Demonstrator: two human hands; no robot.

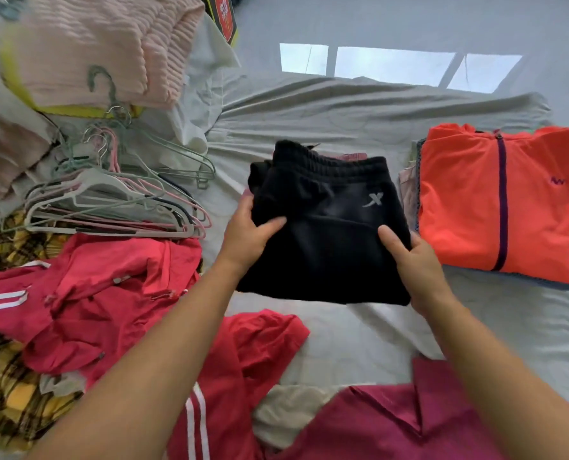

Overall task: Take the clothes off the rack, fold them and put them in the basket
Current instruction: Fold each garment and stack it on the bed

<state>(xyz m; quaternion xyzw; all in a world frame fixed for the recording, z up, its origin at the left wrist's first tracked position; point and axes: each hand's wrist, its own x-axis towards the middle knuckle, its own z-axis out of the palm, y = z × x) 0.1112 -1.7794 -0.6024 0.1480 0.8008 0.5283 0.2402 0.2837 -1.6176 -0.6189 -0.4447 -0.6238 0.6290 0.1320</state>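
Folded black trousers (323, 234) with a grey X logo are held just above the grey bed sheet (359, 330), waistband away from me. My left hand (249, 230) grips their left edge, thumb on top. My right hand (409, 257) grips the right edge the same way. To the right lies a folded orange jacket (498, 200) on top of a stack of folded clothes. A red jacket with white stripes (110, 293) lies unfolded at the left. No rack or basket is in view.
A pile of several empty hangers (117, 194) lies at the left. A pink ribbed blanket (100, 44) sits at the back left. A yellow plaid garment (7, 393), a magenta garment (392, 423) and a beige cloth (289, 413) lie near me. The floor (392, 21) is beyond the bed.
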